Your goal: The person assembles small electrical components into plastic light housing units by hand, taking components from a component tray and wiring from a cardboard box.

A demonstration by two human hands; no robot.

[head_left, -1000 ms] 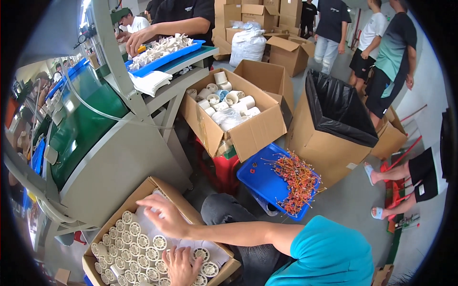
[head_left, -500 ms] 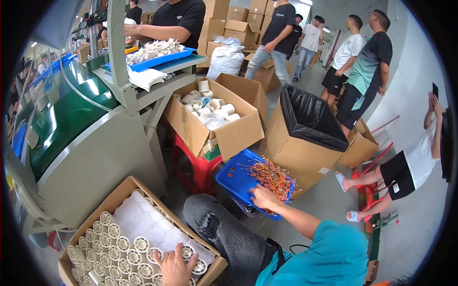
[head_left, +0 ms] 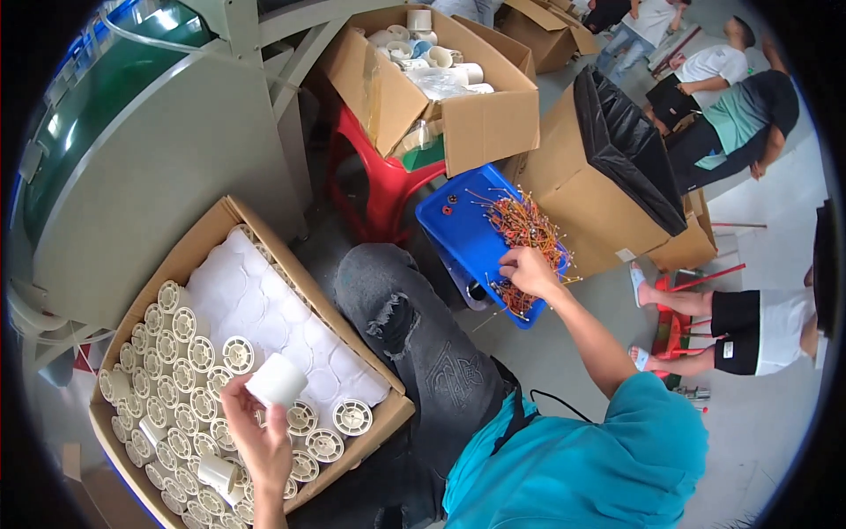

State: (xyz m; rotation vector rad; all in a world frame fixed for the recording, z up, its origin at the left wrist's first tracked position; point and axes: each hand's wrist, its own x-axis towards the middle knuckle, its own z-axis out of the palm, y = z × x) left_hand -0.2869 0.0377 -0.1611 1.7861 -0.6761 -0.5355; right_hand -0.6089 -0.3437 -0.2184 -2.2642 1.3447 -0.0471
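From where I stand, the leftmost thing of note is an open carton [head_left: 385,420], its left half packed with cream-coloured round parts [head_left: 183,375], spoked ends mostly facing up. A white dimpled liner [head_left: 256,295] shows bare along the carton's upper right edge. A few white pieces lie on their sides among the round parts.

Over the carton's middle, toward its right corner, the person's left grip [head_left: 263,445] is clamped on a white cylinder [head_left: 278,381], thumb on one side and fingers on the other. The cylinder sits at the fingertips; its long axis looks tilted to me, though I can't make out an open end.

Past the bent knee [head_left: 379,273] comes a blue tray [head_left: 463,225], two small red rings by its upper left edge. Orange wires [head_left: 529,220] heap along its right edge, pointing every which way, some ends poking over the rim. The right grip [head_left: 529,271] is down at the heap, far nearer to it than the left; its fingertips are bunched, but whether a wire is between them I cannot tell. From that grip the cylinder lies leftward and nearer the body, with the knee between.
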